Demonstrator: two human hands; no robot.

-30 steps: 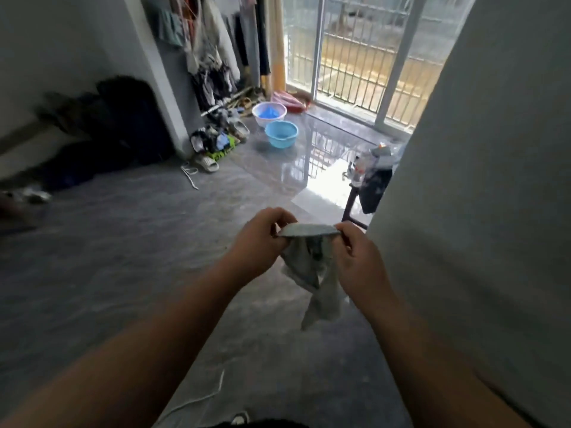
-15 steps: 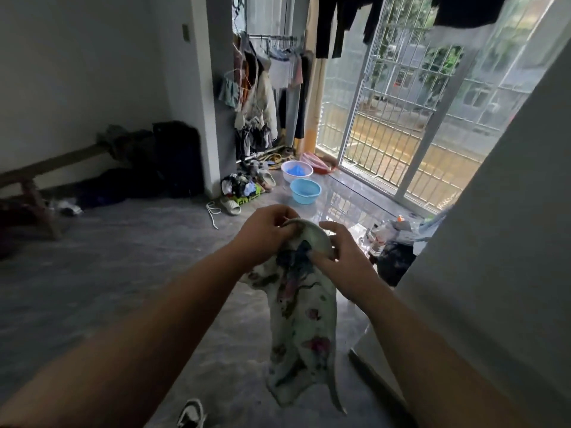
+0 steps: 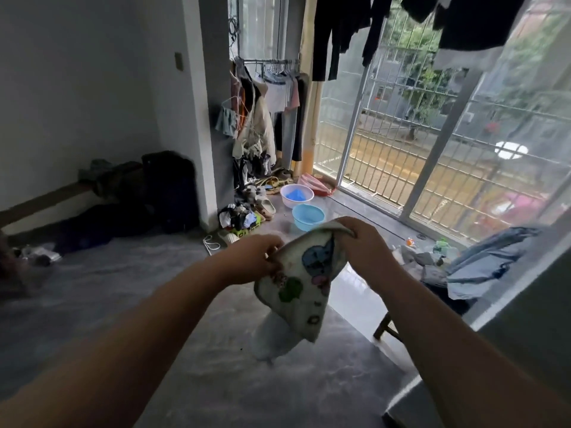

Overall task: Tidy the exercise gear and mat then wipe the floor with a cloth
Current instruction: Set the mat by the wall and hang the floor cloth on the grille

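Cloth (image 3: 304,281): white, printed with blue, green and pink cartoon shapes. Held up in air above grey floor (image 3: 129,298), top edge stretched between left hand (image 3: 253,261) and right hand (image 3: 364,248), both pinching it. Rest hangs down limp, folded, tapering to point.

Grey floor (image 3: 129,304) under me. Far side by window: white basin (image 3: 296,196), blue basin (image 3: 308,216) just nearer, sandals (image 3: 265,205) and clothes pile (image 3: 239,218) left of them. Dark bags (image 3: 167,189) far left.
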